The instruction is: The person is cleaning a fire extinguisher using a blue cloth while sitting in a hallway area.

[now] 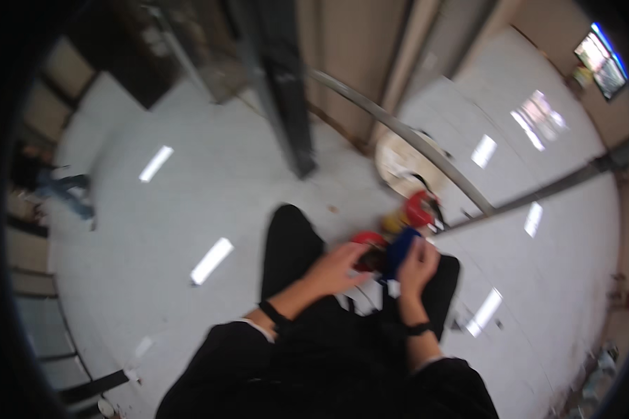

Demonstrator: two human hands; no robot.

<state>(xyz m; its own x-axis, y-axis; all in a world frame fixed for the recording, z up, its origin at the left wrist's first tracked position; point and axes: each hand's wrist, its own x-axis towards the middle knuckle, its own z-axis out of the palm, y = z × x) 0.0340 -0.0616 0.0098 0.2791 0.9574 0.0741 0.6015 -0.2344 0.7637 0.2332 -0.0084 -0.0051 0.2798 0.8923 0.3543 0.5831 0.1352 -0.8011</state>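
Note:
Between my knees stands a red fire extinguisher (370, 240), its dark top part blurred. My left hand (336, 268) is at its left side, with fingers and thumb around the edge of the top. In my right hand (419, 266) is a blue cloth (400, 251), bunched up against the right side of this extinguisher. Just beyond the cloth is a second red extinguisher (420, 208), with a yellow patch and a black hose beside it. Both my wrists wear black bands. Motion blur hides the finer detail of the fingers.
A pale round tub (398, 157) holds indistinct items behind the extinguishers. Over it slants a grey metal rail (398, 125), meeting a darker bar (550, 184) at the right. Ahead rises a dark metal post (288, 110). Another person (57, 186) is far off left on the shiny floor (152, 225).

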